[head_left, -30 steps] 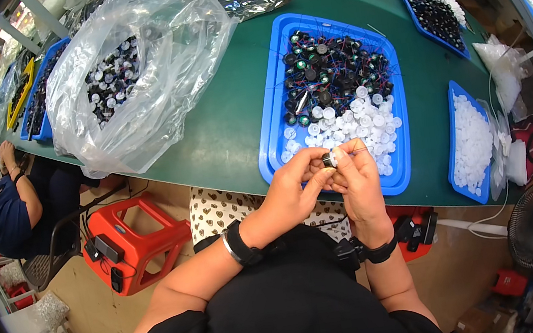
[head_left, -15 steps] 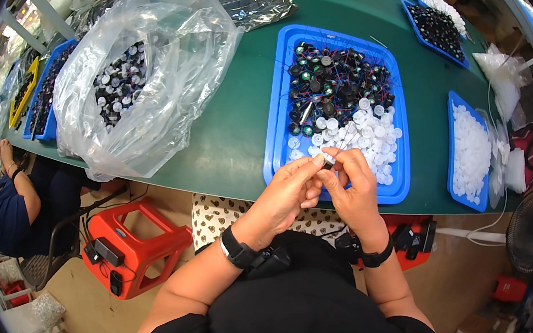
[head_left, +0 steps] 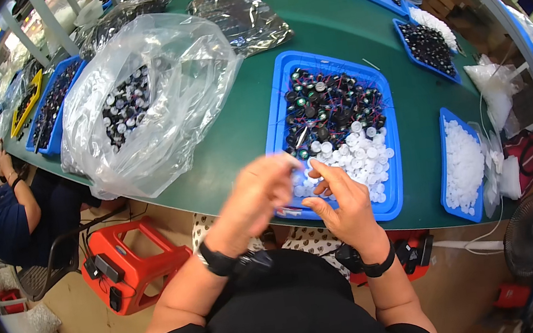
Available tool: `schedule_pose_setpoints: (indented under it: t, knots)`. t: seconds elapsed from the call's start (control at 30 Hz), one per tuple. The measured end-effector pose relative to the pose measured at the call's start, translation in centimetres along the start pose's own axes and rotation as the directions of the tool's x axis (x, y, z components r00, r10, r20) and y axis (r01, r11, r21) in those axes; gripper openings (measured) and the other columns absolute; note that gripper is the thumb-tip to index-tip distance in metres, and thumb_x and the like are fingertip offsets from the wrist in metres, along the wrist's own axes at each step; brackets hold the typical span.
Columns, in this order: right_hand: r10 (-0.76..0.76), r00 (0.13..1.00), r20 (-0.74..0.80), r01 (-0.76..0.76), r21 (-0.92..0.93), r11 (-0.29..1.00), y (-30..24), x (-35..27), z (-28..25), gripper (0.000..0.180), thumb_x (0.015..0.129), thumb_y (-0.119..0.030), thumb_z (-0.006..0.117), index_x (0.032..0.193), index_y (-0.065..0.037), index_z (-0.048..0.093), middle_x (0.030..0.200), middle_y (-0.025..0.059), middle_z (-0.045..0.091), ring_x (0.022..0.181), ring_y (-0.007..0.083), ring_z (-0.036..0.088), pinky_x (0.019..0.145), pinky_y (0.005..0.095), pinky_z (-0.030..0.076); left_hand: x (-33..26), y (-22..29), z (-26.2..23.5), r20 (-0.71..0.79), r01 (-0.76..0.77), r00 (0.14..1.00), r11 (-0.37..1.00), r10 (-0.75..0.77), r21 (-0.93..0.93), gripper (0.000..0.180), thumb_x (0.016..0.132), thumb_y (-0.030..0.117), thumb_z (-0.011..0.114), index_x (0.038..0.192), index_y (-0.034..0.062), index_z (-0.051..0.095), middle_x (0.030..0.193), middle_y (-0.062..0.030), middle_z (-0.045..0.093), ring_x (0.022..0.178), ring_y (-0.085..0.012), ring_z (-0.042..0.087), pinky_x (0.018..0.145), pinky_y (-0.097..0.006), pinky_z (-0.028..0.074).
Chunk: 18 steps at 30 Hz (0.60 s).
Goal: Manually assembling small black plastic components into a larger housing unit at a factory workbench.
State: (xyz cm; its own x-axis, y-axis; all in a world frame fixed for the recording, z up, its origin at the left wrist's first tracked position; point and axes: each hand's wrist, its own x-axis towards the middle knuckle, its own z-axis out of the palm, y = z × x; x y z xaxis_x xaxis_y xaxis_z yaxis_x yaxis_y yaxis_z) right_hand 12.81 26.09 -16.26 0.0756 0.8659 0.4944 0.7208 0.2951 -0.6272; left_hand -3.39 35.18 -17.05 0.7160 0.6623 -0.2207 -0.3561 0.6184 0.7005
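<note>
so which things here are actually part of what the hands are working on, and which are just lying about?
In use:
- left hand, blurred
- right hand
- blue tray before them
- its white caps
- its dark wired parts

Lying about:
- clear bag of parts
- small tray of white caps
- far tray of dark parts
- red box under table

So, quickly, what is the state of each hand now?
Left hand: blurred, fingers curled; holding anything cannot be told.
Right hand: open, fingers over the white caps.
</note>
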Motion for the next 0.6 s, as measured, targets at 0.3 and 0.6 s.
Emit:
schedule_pose_setpoints:
  t: [0.3, 0.6]
  knots:
    - [0.206, 0.972, -0.116, -0.216, -0.082, 0.973, 2.1, 1.5, -4.6, 0.022, 0.083, -0.006, 0.066, 0.104, 0.000, 0.063, 0.088, 0.0118, 0.065, 0.067, 0.0171, 0.063, 0.061, 0.0272, 0.050, 1.0, 7.2, -5.1, -0.250, -0.474, 0.859, 0.879, 0.446, -0.062, 0.032, 0.093, 0.021, 0.057, 0.115, -0.0025, 0.053, 0.086, -0.0032, 0.058, 0.065, -0.0082, 0.050, 0.057, -0.020, 0.043]
    - [0.055, 0.995, 0.088, -0.011, -0.439, 0.898, 4.3, 3.1, -0.3, 0.019, 0.078, -0.010, 0.067, 0.096, -0.006, 0.064, 0.083, 0.0080, 0.056, 0.078, 0.0280, 0.058, 0.068, 0.0385, 0.048, 2.7, -3.0, -0.7, 0.444, -0.418, 0.822, -0.152, 0.357, 0.896, 0.023, 0.078, 0.010, 0.068, 0.100, 0.0035, 0.063, 0.093, -0.0093, 0.061, 0.088, -0.0249, 0.056, 0.080, -0.035, 0.045]
